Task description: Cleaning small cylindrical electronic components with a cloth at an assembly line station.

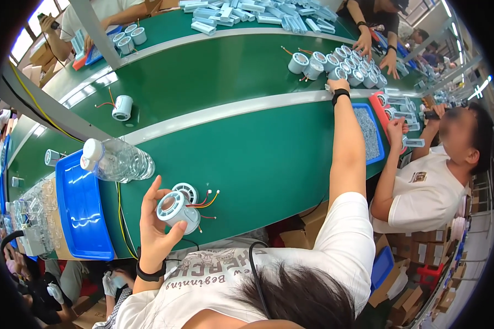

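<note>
My left hand [157, 230] grips a light blue cylindrical motor [184, 218] between thumb and fingers, its ringed end tilted up. Right behind it is a second motor [189, 191], partly covered; I cannot tell whether the hand holds that one too. Thin red, yellow and white-tipped wires stick out to the right. My right arm stretches far forward, and my right hand [337, 85] is curled at the near edge of a cluster of similar motors [355, 75]. Its fingertips are partly hidden, so what they hold, if anything, does not show.
A clear plastic bottle [127, 160] lies tilted by a blue tray [85, 211] on my left. One motor [122, 108] stands alone across the pale strip. To the right are a blue tray of small grey pieces [366, 131] and a co-worker [422, 181]. Another person's hands [363, 44] reach the cluster.
</note>
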